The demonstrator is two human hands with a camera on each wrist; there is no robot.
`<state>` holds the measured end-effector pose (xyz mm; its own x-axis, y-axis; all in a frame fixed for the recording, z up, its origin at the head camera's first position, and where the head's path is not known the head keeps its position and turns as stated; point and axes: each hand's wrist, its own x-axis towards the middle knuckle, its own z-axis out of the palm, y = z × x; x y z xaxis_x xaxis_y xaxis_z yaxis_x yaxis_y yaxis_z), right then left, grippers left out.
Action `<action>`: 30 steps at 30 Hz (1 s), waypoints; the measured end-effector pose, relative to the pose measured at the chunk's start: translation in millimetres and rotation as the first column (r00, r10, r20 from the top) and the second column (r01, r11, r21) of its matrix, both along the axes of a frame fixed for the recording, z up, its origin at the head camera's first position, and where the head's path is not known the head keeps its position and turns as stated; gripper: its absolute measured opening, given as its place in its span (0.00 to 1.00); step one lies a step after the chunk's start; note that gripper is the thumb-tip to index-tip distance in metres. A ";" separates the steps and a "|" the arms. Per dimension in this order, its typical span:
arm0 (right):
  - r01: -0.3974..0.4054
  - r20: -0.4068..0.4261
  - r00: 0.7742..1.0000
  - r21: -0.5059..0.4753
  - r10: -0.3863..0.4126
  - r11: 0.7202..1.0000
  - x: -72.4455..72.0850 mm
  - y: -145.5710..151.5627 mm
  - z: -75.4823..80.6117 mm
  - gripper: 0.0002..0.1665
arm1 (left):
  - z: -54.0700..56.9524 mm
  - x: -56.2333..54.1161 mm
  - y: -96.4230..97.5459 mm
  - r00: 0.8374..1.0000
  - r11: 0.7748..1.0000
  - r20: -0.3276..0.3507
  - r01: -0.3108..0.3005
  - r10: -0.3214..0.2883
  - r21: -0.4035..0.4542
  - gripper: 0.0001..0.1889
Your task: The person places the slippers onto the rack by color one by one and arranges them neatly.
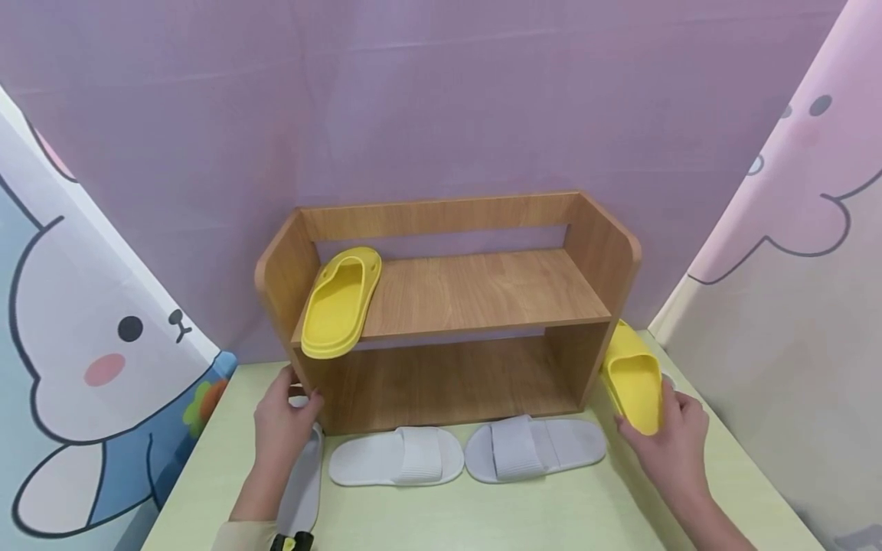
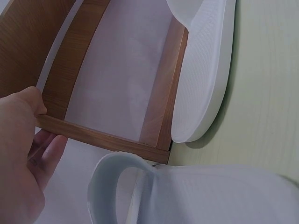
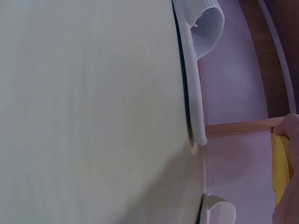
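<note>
My left hand (image 1: 281,428) grips the front edge of the left side panel of a small two-tier wooden shoe rack (image 1: 475,295). In the left wrist view, the thumb and fingers of this left hand (image 2: 21,154) pinch that panel from both sides. Beside the rack's right end, my right hand (image 1: 671,448) holds a yellow slipper (image 1: 635,383), toe end towards the back wall. The right wrist view catches only part of this yellow slipper (image 3: 279,163), under the hand at the right edge. Another yellow slipper (image 1: 338,306) lies on the upper shelf at its left end, overhanging the front edge.
Along the rack's front lie a white slipper (image 1: 368,459) and a grey slipper (image 1: 579,444). Another grey slipper (image 1: 302,493) is partly hidden by my left forearm. A pale slipper (image 3: 222,212) stands past the rack's right end. Purple cloth (image 1: 441,99) hangs behind.
</note>
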<state>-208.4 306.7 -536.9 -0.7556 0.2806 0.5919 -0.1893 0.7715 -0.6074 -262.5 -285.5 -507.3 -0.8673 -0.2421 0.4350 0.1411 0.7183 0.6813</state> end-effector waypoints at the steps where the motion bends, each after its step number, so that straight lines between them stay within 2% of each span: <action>1: 0.000 -0.006 1.000 -0.004 0.000 1.000 -0.6 -0.1 1.7 0.59 | 0.1 0.0 0.0 1.000 1.000 0.000 0.000 0.000 0.001 0.26; 6: 0.005 -0.040 0.999 -0.022 -0.006 1.000 -1.7 0.1 11.7 0.62 | 0.5 0.8 0.1 1.000 1.000 -0.001 0.002 -0.002 0.001 0.27; 12: 0.019 -0.007 1.000 -0.040 -0.019 0.999 -5.5 1.8 24.9 0.63 | 1.1 0.8 0.1 1.000 1.000 0.006 0.000 0.000 0.001 0.27; 15: 0.021 -0.017 1.000 -0.043 -0.022 0.999 -7.9 2.1 30.3 0.63 | 2.3 0.7 0.4 1.000 1.000 0.011 0.003 -0.003 0.003 0.27; 20: 0.016 -0.074 0.997 -0.042 -0.019 0.999 -11.8 1.5 40.5 0.62 | 4.5 1.2 1.8 1.000 1.000 0.008 0.008 -0.008 0.009 0.27; 30: 0.027 -0.187 0.982 -0.032 -0.033 0.999 -22.3 -2.6 62.9 0.57 | 0.1 0.9 -0.2 1.000 1.000 0.003 -0.002 0.002 0.012 0.27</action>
<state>-230.7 304.1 -474.0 -0.6233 0.3206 0.7133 -0.2786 0.7612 -0.5856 -261.6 -285.7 -507.2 -0.8680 -0.2489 0.4297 0.1380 0.7103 0.6902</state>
